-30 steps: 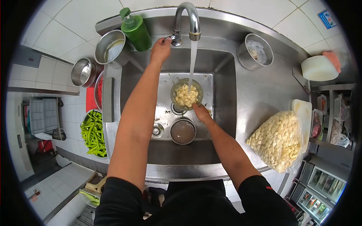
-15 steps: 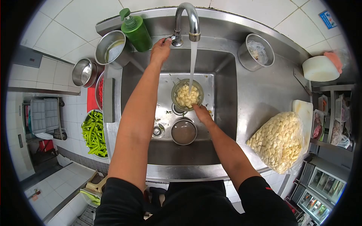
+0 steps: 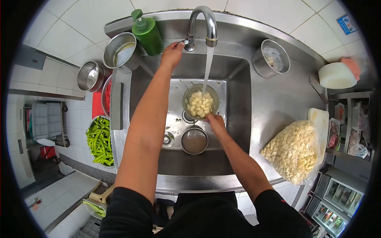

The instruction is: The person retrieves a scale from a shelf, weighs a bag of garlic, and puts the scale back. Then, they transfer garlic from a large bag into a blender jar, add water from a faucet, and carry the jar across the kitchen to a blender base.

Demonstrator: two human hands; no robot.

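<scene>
My left hand (image 3: 172,55) is closed on the small lever (image 3: 183,41) at the base of the tap (image 3: 212,28). Water pours from the spout into a round see-through bowl (image 3: 185,94) of peeled garlic cloves (image 3: 201,104). My right hand (image 3: 214,122) grips the near rim of that bowl, which is in the steel sink (image 3: 234,152). Just below the bowl stands a round metal pot (image 3: 194,140) of cloudy liquid, its right side close to my right wrist.
A green pump bottle (image 3: 147,36) and a metal pot (image 3: 119,50) stand at back left. Green peppers (image 3: 99,141) fill a bowl at left. On the right counter are a metal container (image 3: 271,58), a bag of garlic cloves (image 3: 291,150) and a white cutting board (image 3: 318,119).
The view has shifted slightly, so the sink and tap sit a little further right. Both hands keep their holds, the water still runs, and the cloves look more heaped toward the bowl's middle.
</scene>
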